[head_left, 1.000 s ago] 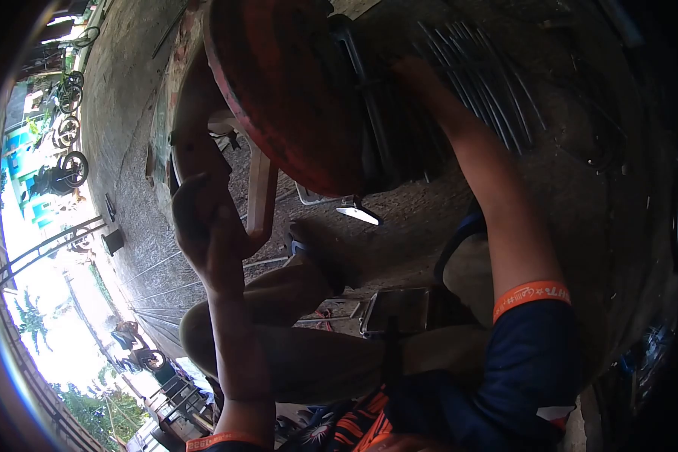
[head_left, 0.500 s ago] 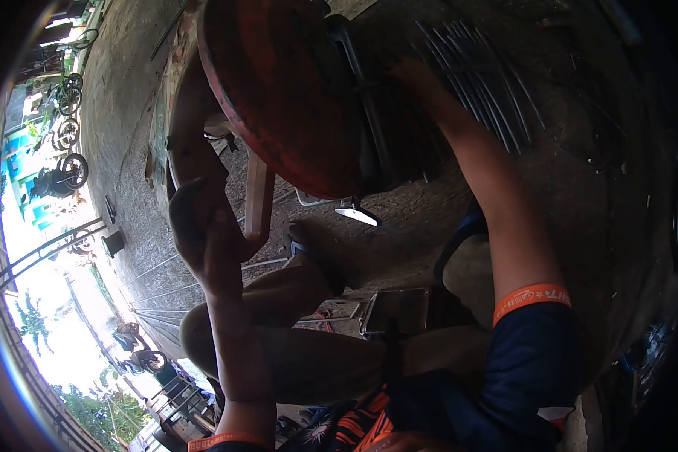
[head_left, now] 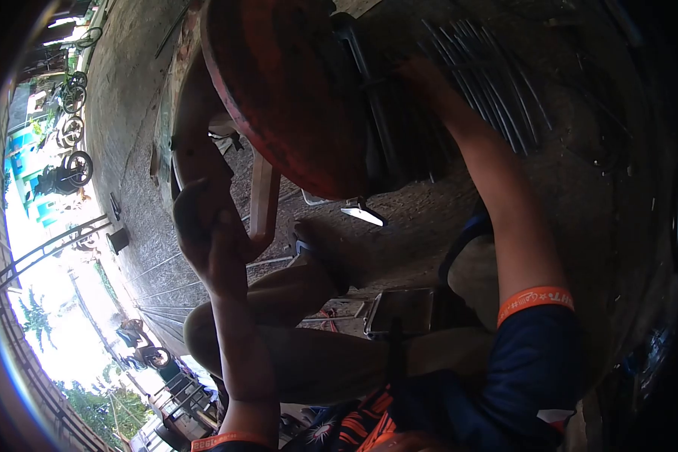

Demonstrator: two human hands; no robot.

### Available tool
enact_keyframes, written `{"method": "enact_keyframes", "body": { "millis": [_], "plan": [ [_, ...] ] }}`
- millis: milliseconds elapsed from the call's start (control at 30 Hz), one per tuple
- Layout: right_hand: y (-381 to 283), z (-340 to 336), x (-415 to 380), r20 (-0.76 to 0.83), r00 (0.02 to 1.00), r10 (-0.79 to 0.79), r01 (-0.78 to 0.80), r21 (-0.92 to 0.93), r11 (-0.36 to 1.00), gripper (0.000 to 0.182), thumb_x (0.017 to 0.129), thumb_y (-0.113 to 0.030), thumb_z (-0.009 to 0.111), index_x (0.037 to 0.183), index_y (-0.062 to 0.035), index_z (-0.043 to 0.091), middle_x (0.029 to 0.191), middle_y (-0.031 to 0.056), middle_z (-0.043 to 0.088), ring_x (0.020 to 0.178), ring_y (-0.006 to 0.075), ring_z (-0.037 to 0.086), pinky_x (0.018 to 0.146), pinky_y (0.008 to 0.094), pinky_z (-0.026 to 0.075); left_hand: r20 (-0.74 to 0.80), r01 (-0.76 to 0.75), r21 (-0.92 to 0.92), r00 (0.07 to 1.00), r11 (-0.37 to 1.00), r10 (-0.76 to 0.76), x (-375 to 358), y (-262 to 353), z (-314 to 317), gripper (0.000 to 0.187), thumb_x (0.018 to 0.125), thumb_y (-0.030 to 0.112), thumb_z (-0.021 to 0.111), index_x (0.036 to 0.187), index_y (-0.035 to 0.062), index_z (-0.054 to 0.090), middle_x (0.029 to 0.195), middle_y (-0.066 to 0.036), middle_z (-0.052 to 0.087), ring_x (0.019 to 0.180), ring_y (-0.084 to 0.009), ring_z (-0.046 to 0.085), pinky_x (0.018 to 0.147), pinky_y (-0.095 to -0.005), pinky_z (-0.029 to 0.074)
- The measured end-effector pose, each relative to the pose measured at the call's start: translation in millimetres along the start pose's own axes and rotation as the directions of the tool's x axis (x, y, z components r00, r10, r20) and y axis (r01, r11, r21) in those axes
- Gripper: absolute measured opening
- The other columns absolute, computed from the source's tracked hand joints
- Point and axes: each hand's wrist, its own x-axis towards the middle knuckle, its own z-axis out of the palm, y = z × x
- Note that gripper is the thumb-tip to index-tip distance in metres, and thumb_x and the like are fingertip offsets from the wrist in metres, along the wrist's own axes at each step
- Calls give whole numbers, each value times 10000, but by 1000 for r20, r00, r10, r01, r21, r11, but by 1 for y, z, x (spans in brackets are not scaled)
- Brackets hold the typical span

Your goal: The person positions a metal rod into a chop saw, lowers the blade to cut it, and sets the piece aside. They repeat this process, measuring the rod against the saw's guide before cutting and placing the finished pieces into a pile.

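Observation:
A large, rounded red guard of what looks like a cut-off saw fills the upper middle of the view. My left hand is closed around a dark curved handle at the guard's left side. My right hand reaches to the far side, beside a dark metal bar on the machine. Shadow hides its fingers, so whether they grip anything cannot be made out. Just right of that hand, several thin metal rods lie side by side.
A bright metal piece shows beneath the guard. Between my legs is a dark rectangular tray-like object. My sandalled foot rests on the rough floor. Several motorbikes stand outside at the left.
The whole view has shifted slightly, so everything appears a little further right. Both hands stay in the same places relative to the machine.

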Motion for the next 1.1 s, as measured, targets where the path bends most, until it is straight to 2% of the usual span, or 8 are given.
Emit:
{"method": "enact_keyframes", "body": {
  "millis": [267,467,600,667,767,1067,1100],
  "plan": [
    [-11,-22,0,17,1000,5,-5,-6,1000,166,757,-83,585,899,-117,664,916,97,659,879,308,637,706,429,537,13,-8,-16,1000,1000,8,0,2,1,456,800,147,580,1210,-32,494,1167,-125,541,1115,-226,523,985,-349,379],
    [-10,-19,-1,-35,999,-1,1,2,1000,154,757,-92,584,882,-110,671,945,86,652,886,303,629,724,422,535,15,-6,-40,1000,999,7,-1,0,2,456,802,146,578,1214,-29,489,1171,-125,538,1114,-228,526,985,-347,381],
    [-8,-13,2,5,1000,12,-12,-15,1000,147,750,-100,592,872,-112,675,951,81,649,910,297,622,737,420,534,-6,-12,15,1000,1000,12,-1,1,2,459,802,147,580,1216,-30,487,1170,-127,538,1115,-227,530,979,-348,390],
    [-12,-20,3,21,1000,21,-21,-21,1000,147,748,-101,595,871,-113,675,952,80,650,914,294,622,736,421,534,5,-6,-13,1000,1000,6,-2,2,4,459,801,144,581,1215,-29,488,1167,-126,540,1106,-224,535,972,-343,395],
    [-13,-21,2,103,994,49,-42,-66,997,232,744,-86,578,943,-136,685,974,89,657,925,313,621,774,432,518,16,-10,-24,1000,1000,10,-5,2,6,456,795,135,581,1211,-29,492,1159,-123,543,1086,-216,543,960,-335,404],
    [-7,-9,-3,35,999,13,-11,-62,998,254,763,-95,576,985,-158,683,1053,72,639,962,321,603,782,434,520,5,-16,-3,1000,1000,16,-7,-3,7,457,761,126,570,1186,-31,510,1120,-103,544,1043,-188,539,925,-312,411],
    [-5,-3,-1,1,1000,8,-8,-66,998,190,756,-105,587,917,-139,682,987,78,647,920,304,618,758,424,528,1,-27,5,1000,1000,27,-7,-3,8,460,758,134,569,1185,-30,512,1112,-100,546,1033,-185,538,917,-308,412]
  ]
}}
